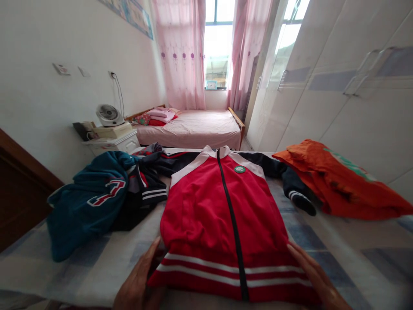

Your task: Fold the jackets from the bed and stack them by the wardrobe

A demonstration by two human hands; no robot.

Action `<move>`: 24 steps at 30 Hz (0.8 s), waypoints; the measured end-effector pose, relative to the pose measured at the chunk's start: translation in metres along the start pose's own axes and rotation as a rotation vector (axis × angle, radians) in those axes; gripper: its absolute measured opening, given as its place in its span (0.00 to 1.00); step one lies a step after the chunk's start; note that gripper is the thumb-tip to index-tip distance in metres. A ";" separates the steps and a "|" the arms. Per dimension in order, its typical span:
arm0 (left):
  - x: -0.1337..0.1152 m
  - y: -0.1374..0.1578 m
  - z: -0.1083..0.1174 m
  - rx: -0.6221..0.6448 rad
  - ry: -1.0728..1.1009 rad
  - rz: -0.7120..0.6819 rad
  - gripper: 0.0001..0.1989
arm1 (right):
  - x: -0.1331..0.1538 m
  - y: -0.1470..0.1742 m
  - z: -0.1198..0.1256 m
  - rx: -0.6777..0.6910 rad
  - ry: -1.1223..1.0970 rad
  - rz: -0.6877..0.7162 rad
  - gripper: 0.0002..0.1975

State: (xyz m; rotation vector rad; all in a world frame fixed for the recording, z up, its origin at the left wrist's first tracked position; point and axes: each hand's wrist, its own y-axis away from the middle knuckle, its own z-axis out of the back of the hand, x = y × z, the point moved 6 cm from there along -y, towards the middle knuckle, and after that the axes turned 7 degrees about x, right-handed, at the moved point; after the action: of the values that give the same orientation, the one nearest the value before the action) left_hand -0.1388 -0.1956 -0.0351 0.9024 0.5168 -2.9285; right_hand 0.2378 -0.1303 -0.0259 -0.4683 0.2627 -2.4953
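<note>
Flanking red jacket: L hand, R hand; can't tell if either grip's clamped; badge txt illegible.

The bottom edge crops the left hand and right hand; the badge seems too small to read.

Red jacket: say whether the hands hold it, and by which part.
The left hand and right hand are at opposite sides of the red jacket, by its striped hem; whether they grip or only touch it cannot be told.
</note>
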 end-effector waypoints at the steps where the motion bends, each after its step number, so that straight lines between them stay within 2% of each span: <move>1: 0.000 -0.002 -0.002 0.005 0.048 0.051 0.29 | 0.000 0.000 0.002 -0.029 0.000 -0.038 0.35; 3: -0.004 -0.007 -0.003 0.005 0.125 0.130 0.31 | -0.001 0.001 0.004 -0.112 0.024 -0.145 0.33; 5: -0.011 -0.012 0.001 -0.030 0.125 0.141 0.31 | -0.002 0.002 0.003 -0.178 0.048 -0.205 0.31; 9: -0.031 -0.017 0.014 -0.145 -0.059 -0.025 0.29 | 0.008 0.001 -0.009 -0.153 0.044 -0.106 0.32; 13: -0.043 -0.024 0.024 -0.072 -0.075 -0.186 0.31 | 0.018 -0.002 0.006 -0.233 0.067 -0.147 0.31; 16: -0.032 -0.031 0.049 -0.149 -0.025 -0.090 0.26 | 0.031 -0.009 0.025 -0.327 0.065 -0.140 0.29; 18: -0.020 -0.034 0.057 -0.184 -0.024 0.001 0.24 | 0.036 -0.015 0.026 -0.311 0.045 -0.123 0.29; 22: -0.004 -0.029 0.034 -0.042 -0.060 -0.024 0.24 | 0.027 -0.018 -0.002 -0.183 0.014 -0.146 0.31; 24: 0.001 -0.023 0.024 -0.023 -0.088 -0.020 0.27 | 0.020 -0.016 -0.011 -0.173 -0.004 -0.173 0.30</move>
State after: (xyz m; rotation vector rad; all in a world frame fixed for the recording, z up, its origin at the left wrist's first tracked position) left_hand -0.1557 -0.1814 -0.0102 0.7667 0.5556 -2.9572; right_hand 0.2102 -0.1284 -0.0263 -0.5886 0.4560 -2.6519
